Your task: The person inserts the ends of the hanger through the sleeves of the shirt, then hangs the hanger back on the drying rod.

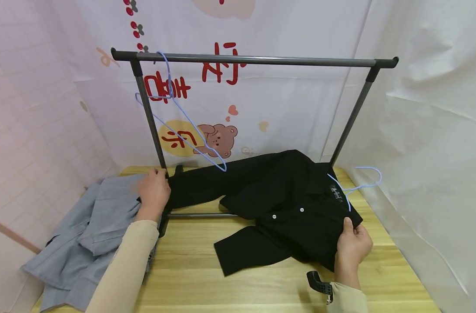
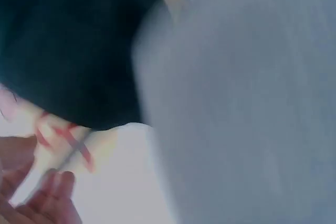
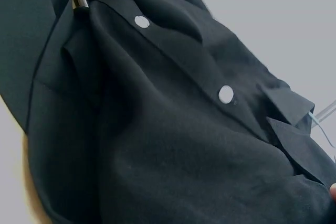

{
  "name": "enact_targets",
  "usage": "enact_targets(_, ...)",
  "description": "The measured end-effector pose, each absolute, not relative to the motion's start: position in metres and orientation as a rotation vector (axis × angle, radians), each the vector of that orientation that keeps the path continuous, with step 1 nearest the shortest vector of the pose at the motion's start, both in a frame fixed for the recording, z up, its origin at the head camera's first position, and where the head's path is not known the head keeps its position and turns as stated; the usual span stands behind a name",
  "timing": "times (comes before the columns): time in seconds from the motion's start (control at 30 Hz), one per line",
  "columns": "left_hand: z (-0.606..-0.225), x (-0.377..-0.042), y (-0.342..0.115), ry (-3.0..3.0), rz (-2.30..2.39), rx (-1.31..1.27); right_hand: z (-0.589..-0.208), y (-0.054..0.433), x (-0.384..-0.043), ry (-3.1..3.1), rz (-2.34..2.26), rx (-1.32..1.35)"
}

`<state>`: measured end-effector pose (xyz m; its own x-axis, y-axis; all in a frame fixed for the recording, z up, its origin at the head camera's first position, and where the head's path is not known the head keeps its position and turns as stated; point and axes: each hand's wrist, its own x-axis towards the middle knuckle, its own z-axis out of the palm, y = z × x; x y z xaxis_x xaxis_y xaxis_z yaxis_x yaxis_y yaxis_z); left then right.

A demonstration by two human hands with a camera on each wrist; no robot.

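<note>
A black button-up shirt (image 1: 257,187) lies spread across the lower part of the rack and the table. My right hand (image 1: 353,243) pinches it at the shoulder near the collar; only a fingertip shows in the right wrist view. A blue hanger (image 1: 365,186) sticks out of the shirt's neck, its arms partly hidden inside. My left hand (image 1: 153,193) is by the rack's left post, at the end of the outstretched sleeve (image 1: 199,184). In the blurred left wrist view, the left thumb and fingers (image 2: 63,182) stand apart, with no cloth visible between them.
A grey clothes rack (image 1: 261,60) stands on the wooden table (image 1: 191,269). Another blue hanger (image 1: 187,115) hangs from its bar at the left. Folded grey-blue garments (image 1: 93,226) lie at the table's left side. Printed white cloth (image 1: 293,104) covers the back.
</note>
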<state>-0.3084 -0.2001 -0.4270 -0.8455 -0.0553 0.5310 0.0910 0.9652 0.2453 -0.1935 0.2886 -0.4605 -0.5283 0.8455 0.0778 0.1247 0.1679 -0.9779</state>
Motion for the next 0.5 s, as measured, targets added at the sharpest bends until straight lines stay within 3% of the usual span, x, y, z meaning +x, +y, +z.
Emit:
enact_targets(0.23, -0.459, -0.311, -0.120, -2.901, -0.564, -0.518, -0.466, 0.286, -0.194, -1.799, 1.432, -0.928)
enact_targets(0.5, -0.489, -0.321, -0.078, -3.094, -0.774, -0.473, -0.465, 0.285, -0.195, -1.789, 1.449, -0.913)
